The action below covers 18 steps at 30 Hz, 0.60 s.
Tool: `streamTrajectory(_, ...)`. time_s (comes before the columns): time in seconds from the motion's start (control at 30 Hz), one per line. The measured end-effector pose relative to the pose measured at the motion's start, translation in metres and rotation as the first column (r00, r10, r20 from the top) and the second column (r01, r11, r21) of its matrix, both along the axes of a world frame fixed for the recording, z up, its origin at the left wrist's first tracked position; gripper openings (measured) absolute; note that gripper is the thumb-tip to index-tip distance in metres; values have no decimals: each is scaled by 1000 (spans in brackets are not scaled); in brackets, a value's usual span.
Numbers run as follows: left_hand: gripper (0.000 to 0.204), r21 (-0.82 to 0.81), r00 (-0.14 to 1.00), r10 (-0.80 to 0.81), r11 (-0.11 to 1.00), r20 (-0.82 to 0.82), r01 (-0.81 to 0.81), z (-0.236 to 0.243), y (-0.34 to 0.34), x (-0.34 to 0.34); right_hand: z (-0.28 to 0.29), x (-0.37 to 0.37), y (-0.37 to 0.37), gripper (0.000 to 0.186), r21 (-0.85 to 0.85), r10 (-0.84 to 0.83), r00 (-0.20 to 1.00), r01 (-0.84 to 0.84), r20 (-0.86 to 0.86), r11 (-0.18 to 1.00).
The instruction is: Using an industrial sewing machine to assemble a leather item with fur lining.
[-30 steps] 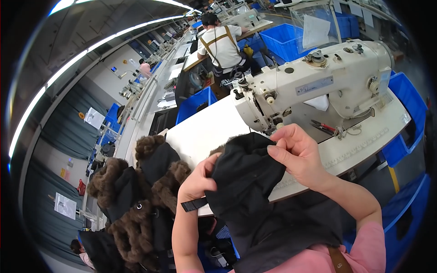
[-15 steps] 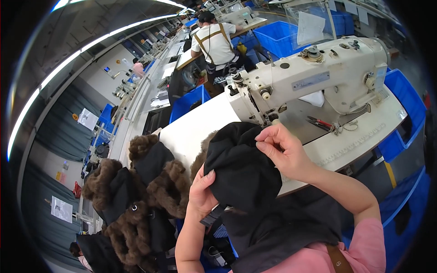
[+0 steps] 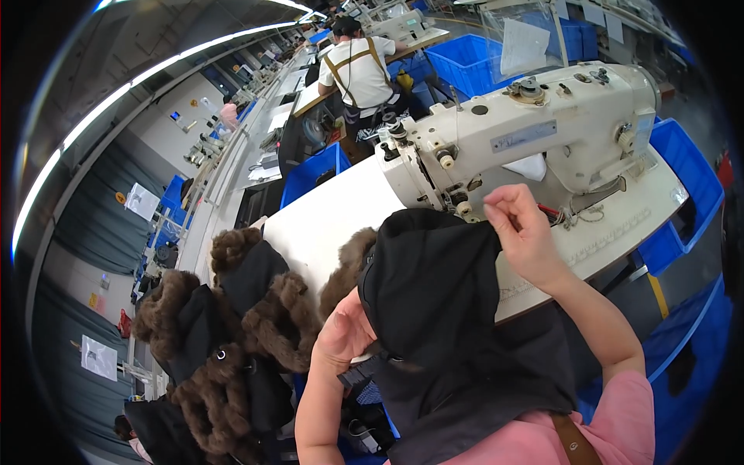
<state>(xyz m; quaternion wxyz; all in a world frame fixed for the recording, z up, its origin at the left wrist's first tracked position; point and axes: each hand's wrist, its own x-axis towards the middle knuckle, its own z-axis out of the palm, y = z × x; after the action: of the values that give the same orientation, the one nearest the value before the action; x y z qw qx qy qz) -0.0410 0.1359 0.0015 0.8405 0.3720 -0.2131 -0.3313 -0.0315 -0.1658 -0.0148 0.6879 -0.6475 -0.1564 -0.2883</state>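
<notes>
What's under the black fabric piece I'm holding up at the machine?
The black fabric piece covers part of the white sewing table; brown fur trim shows at its left edge. The left hand supports it underneath, fingers hidden.

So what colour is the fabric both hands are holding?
Black, seen clearly in the head view: the fabric is held between the left hand and the right hand.

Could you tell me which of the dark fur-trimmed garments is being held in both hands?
The black garment before the sewing machine; the others lie piled at the left, untouched.
</notes>
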Motion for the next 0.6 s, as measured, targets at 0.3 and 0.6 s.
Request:
streamTrajectory(0.3, 22, 701, 961, 76, 669, 265, -246, 58, -49, -21, 28, -40, 28, 41, -591, 65, 974, 79, 218, 803)
streamTrajectory(0.6, 37, 312, 895, 438, 865, -87, -393, 11, 0, 12, -19, -74, 13, 35, -433, -48, 998, 60, 37, 899)
